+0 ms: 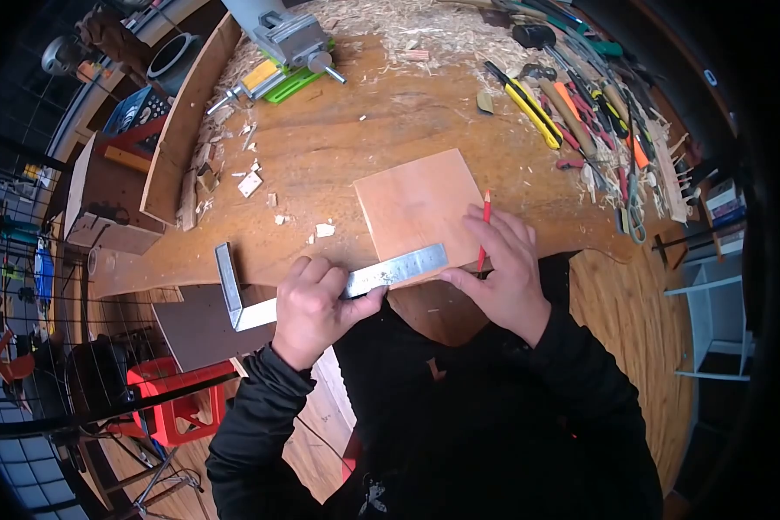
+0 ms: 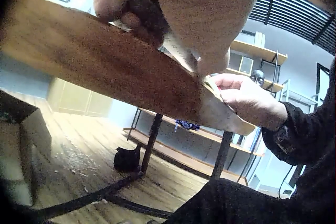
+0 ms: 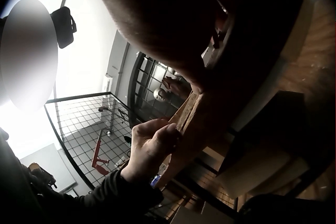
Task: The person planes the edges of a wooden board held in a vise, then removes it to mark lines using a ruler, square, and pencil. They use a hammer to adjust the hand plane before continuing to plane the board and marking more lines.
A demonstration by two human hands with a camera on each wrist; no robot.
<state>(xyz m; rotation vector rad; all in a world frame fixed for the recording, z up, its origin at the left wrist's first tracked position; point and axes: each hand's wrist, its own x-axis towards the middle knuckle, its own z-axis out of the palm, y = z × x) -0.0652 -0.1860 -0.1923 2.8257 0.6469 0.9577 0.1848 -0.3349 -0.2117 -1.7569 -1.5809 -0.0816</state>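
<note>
A square wooden board [image 1: 425,195] lies at the near edge of the workbench. My left hand [image 1: 312,299] grips the metal blade of a try square [image 1: 416,262], its thumb near the board's front edge. The blade's end lies across the board's near side, while the stock [image 1: 228,276] sticks out to the left past the bench edge. At the board's right side, my right hand [image 1: 507,277] holds a red pencil [image 1: 486,212] among its fingers. Its thumb touches the board's front corner. In the right wrist view, the left hand [image 3: 147,148] shows with curled fingers at the wood edge.
A vise [image 1: 295,43] stands at the back left amid wood shavings [image 1: 416,26]. A yellow utility knife [image 1: 529,108] and several carving tools lie at the right. An upright plank [image 1: 191,121] bounds the left side. A red stool [image 1: 178,403] stands below the bench.
</note>
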